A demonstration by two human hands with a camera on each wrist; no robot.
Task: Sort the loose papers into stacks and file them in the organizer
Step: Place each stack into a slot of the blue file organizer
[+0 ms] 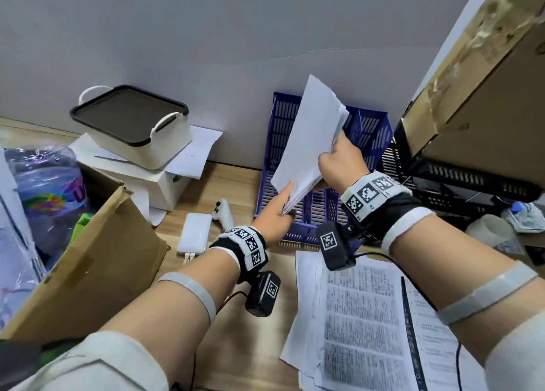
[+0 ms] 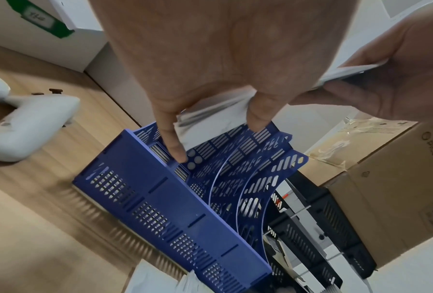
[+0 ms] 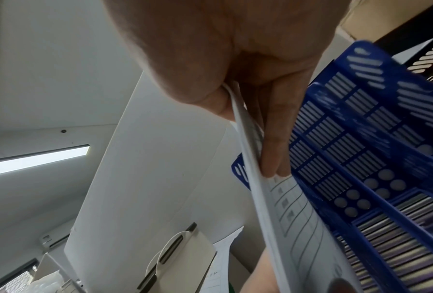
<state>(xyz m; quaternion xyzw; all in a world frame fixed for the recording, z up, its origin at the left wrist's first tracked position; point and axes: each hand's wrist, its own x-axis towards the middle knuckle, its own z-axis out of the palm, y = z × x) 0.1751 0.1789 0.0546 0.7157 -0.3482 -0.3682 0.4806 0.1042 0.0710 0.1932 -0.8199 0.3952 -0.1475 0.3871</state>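
Note:
Both hands hold a stack of white papers (image 1: 309,143) tilted on edge over the blue slotted organizer (image 1: 374,131) by the wall. My left hand (image 1: 284,205) pinches the stack's lower corner, just above the organizer's front wall. My right hand (image 1: 336,154) grips the stack's right edge, thumb on one face and fingers on the other. In the left wrist view the papers (image 2: 210,111) hang between the fingers of the left hand (image 2: 219,138) above the organizer (image 2: 160,208) and its curved dividers. The right wrist view shows the right hand (image 3: 245,138) clamping the papers (image 3: 147,178) beside the organizer (image 3: 361,158).
Loose printed sheets (image 1: 362,317) lie on the wooden desk near me. A black mesh organizer (image 1: 442,178) under a cardboard box (image 1: 486,81) stands at the right. To the left are a cream lidded bin (image 1: 132,122), a white power bank (image 1: 194,233), a white controller (image 1: 225,213) and an open carton (image 1: 88,272).

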